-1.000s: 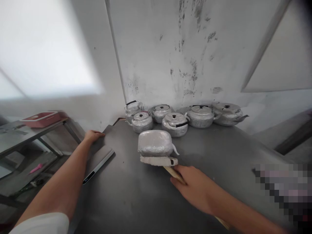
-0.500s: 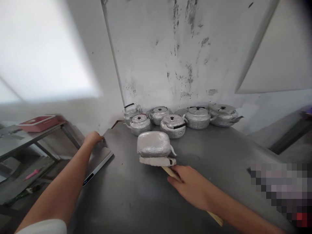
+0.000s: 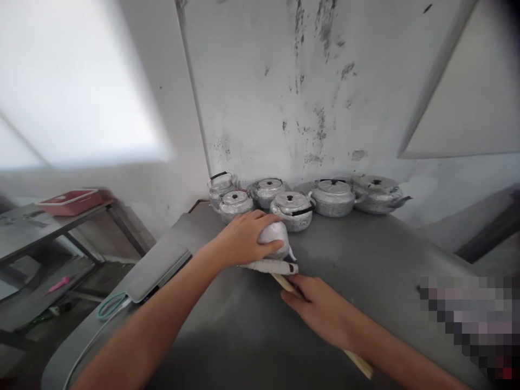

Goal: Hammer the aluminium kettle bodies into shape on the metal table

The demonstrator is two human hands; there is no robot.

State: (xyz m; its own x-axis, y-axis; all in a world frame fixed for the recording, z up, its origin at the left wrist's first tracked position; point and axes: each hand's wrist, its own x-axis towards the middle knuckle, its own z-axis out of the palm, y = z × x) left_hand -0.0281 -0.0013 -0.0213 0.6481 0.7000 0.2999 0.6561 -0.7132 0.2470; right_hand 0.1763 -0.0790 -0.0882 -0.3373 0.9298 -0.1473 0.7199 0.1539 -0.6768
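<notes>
My left hand [image 3: 246, 238] is wrapped over a small aluminium kettle [image 3: 274, 234], fingers across its top and thumb at the near side. The kettle sits upside down, its spout [image 3: 291, 253] pointing down to the right. Directly beneath it is a whitish, thick flat piece [image 3: 270, 266] with a dark spot at its right end. My right hand [image 3: 320, 306] is closed around a pale wooden stick [image 3: 359, 364] that runs under the whitish piece. How stick and piece join is hidden. Much of the kettle's left side is covered by my left hand.
Several aluminium kettles [image 3: 292, 208] stand along the wall at the back of the grey table [image 3: 252, 336]. To the left lies a flat silver device [image 3: 156, 271] with a cable [image 3: 91, 338]. A pink basket [image 3: 71, 203] rests on a side shelf [image 3: 24, 246].
My left hand has moved right from beside the flat silver device onto the upside-down kettle and gripped it. My right hand still holds the stick, nearly in the same place.
</notes>
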